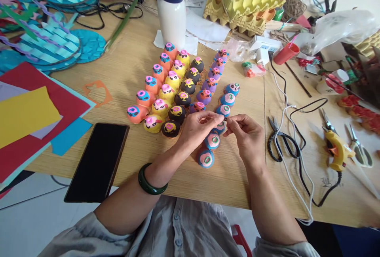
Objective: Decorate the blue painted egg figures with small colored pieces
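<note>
Small domed figures in five coloured rows, two hands over the blue row.
Left hand [192,131], green bangle [145,184] at the wrist, and right hand [248,134]: both drawn into a fingertip pinch, meeting on a tiny dark piece [225,119], too small from here to identify. Under it, on the wooden table [231,180]: blue figures [212,140], six, in a slanting row. Alongside, toward the person's left: purple figures [209,85], black figures [188,86], yellow figures [166,92], orange figures [152,85]. To the right: black-handled scissors [280,133]; yellow glue gun [337,148]. To the left: phone [97,162], screen dark, overhanging the table's edge; coloured paper sheets [26,116]. Behind the rows: white flask [171,21], dark blue band; stacked egg trays [247,6].
</note>
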The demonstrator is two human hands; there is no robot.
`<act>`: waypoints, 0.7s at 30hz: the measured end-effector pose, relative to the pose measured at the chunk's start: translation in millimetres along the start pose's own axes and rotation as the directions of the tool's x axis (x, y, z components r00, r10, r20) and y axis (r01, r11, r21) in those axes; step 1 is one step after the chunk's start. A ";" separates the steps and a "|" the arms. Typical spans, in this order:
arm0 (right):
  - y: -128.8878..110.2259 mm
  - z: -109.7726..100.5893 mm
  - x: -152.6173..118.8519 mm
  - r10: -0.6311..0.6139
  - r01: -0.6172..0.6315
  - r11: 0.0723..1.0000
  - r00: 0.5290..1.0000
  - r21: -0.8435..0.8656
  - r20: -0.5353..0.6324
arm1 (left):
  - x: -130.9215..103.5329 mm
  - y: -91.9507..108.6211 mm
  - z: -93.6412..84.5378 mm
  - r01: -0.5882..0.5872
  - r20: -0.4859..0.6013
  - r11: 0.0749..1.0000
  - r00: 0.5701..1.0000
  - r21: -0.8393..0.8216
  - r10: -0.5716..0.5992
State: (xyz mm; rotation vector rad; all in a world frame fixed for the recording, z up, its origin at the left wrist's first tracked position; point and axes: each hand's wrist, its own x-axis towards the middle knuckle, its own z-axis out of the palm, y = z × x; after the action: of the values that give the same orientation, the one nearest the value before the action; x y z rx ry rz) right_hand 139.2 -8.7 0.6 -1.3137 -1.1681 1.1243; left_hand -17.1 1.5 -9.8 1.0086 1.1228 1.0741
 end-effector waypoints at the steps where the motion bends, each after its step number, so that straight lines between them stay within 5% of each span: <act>1: -0.9 0.3 -0.3 0.001 -0.001 1.000 1.000 -0.011 0.001 | 0.5 -1.3 -0.4 -0.017 0.008 1.000 1.000 0.012 0.016; 16: 3.9 -1.5 3.4 0.029 -0.029 0.999 0.999 -0.017 0.043 | 2.9 -6.7 -0.3 -0.091 0.005 0.995 0.996 0.042 0.090; 21: 7.2 -16.7 25.7 -0.031 0.028 0.999 0.981 -0.014 -0.189 | 3.9 -9.4 -0.2 -0.096 -0.047 0.993 0.994 0.062 0.099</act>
State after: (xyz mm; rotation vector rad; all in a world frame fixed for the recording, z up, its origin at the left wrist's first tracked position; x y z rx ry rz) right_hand 158.8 15.1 -6.1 -1.3760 -1.0511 0.9497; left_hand -15.6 3.6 -19.7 1.0987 1.1614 1.1544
